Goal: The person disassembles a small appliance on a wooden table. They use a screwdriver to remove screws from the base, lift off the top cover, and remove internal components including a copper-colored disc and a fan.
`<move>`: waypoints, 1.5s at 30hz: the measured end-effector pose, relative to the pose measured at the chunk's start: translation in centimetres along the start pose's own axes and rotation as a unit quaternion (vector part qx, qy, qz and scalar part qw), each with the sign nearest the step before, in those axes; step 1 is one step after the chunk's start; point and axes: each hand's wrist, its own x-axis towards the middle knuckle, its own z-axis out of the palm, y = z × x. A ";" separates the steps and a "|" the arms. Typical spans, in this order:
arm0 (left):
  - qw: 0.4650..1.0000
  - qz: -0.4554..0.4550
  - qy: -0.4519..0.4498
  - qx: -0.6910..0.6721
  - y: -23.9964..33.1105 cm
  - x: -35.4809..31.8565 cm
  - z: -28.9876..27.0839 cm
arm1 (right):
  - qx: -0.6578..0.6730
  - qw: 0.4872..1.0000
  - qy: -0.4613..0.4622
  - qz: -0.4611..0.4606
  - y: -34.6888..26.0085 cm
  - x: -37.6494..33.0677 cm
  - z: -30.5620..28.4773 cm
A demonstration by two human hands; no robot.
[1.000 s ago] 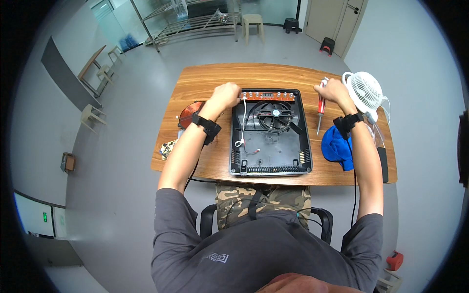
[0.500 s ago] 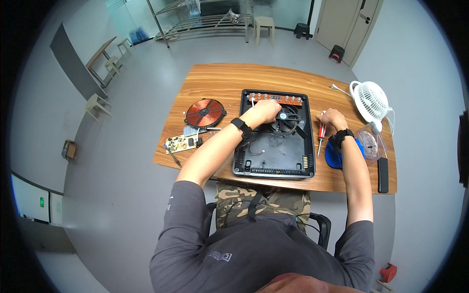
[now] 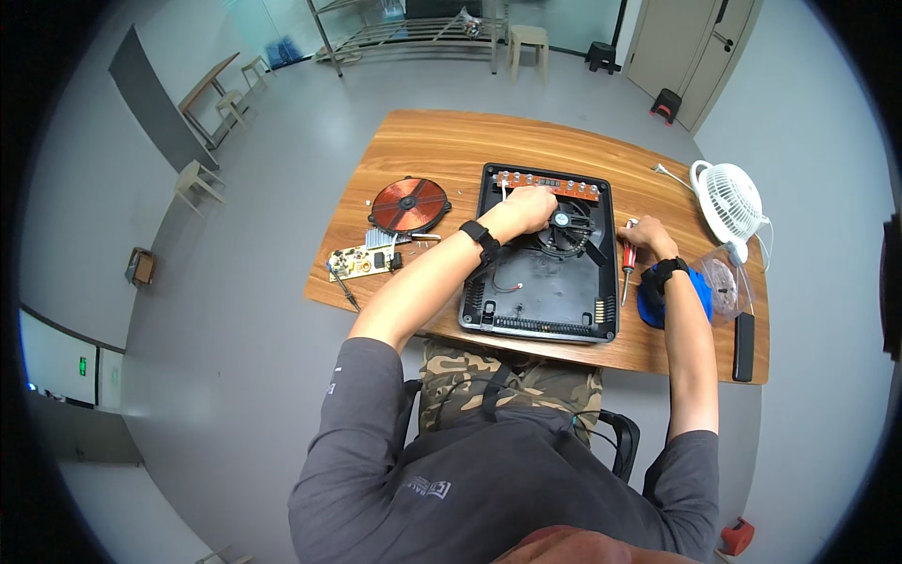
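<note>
A black plastic case bottom (image 3: pixel 534 303) lies open on the wooden table in front of me. A round black fan (image 3: pixel 562 231) sits in its upper half, and an orange circuit board (image 3: pixel 575 190) with several buttons runs along its far edge. My left hand (image 3: pixel 530 209) is closed between the fan and that board; its fingertips are hidden, so what they hold does not show. Right of the case, my right hand (image 3: pixel 650 235) has its fingers round the handle of a red screwdriver (image 3: pixel 629 259). The screwdriver's shaft points toward me.
To the left lie a copper coil disc (image 3: pixel 410 205), a cream circuit board (image 3: pixel 362 263) with a heatsink, and a thin dark tool (image 3: pixel 344 288). On the right are a white fan (image 3: pixel 729 203), a blue cap (image 3: pixel 695 299), a clear container (image 3: pixel 723 282) and a black bar (image 3: pixel 743 348).
The whole view has shifted slightly, moving the table to the right in the picture. My left hand stays at the fan and my right hand at the screwdriver handle.
</note>
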 end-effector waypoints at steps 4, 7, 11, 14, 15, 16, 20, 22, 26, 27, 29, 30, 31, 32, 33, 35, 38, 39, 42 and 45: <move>1.000 -0.009 0.000 0.009 0.1 0.3 0.4 | -0.011 1.000 0.011 -0.027 0.6 0.4 0.6; 1.000 0.000 0.014 0.000 0.6 0.1 -0.1 | -0.028 0.998 0.028 -0.039 1.0 0.2 0.7; 1.000 -0.011 -0.017 0.017 0.2 0.3 0.0 | -0.058 0.995 0.081 -0.028 -0.2 -1.9 -1.3; 0.999 -0.008 -0.031 0.012 0.5 0.5 -0.2 | -0.071 0.981 0.166 -0.067 0.0 -1.3 -2.1; 0.999 -0.008 -0.028 0.013 0.2 0.5 0.1 | -0.035 0.980 0.152 -0.125 -0.9 -1.9 -2.7; 1.000 -0.008 -0.025 0.013 -0.1 0.5 0.3 | 0.000 0.973 0.138 -0.182 -1.8 -2.6 -3.2; 1.000 -0.013 -0.019 0.002 0.8 -0.1 -1.1 | 0.035 0.933 0.099 -0.343 -4.6 -5.3 -3.2; 1.000 -0.003 -0.005 0.006 0.8 -0.3 -1.5 | 0.032 0.925 0.104 -0.364 -5.5 -6.3 -2.7; 1.000 0.022 0.010 0.012 1.4 -1.1 -3.2 | -0.013 0.924 0.097 -0.370 -6.8 -7.2 -3.3; 1.000 0.024 0.011 0.017 1.5 -1.3 -3.6 | -0.012 0.921 0.099 -0.376 -6.9 -7.3 -3.5; 0.999 0.027 0.012 0.025 1.5 -1.7 -4.6 | -0.012 0.916 0.102 -0.388 -7.2 -7.6 -4.0; 0.999 0.021 0.004 0.025 1.1 -1.7 -4.8 | -0.014 0.914 0.106 -0.392 -7.5 -7.8 -4.3; 1.000 0.015 0.001 0.022 0.8 -1.9 -5.2 | -0.016 0.911 0.109 -0.397 -8.0 -8.0 -4.6; 1.000 0.013 -0.004 0.019 1.0 -2.3 -6.2 | -0.018 0.911 0.113 -0.397 -8.2 -8.3 -4.9; 1.000 0.012 -0.009 0.015 1.2 -2.7 -7.2 | -0.014 0.909 0.115 -0.399 -8.6 -8.7 -5.2; 1.000 0.020 0.005 0.002 1.1 -3.9 -8.8 | -0.008 0.907 0.120 -0.405 -9.5 -9.2 -5.9; 0.999 0.013 0.038 -0.016 1.2 -5.2 -10.6 | -0.005 0.893 0.133 -0.430 -10.3 -9.3 -6.9; 0.998 0.013 0.052 -0.020 1.1 -5.5 -11.0 | -0.001 0.891 0.134 -0.434 -10.6 -9.5 -7.3; 0.996 0.015 0.086 -0.003 0.7 -6.3 -12.7 | 0.003 0.884 0.156 -0.440 -11.6 -10.0 -8.5; 0.993 0.011 0.109 0.042 -0.3 -6.7 -15.0 | 0.006 0.866 0.218 -0.450 -13.0 -9.6 -8.7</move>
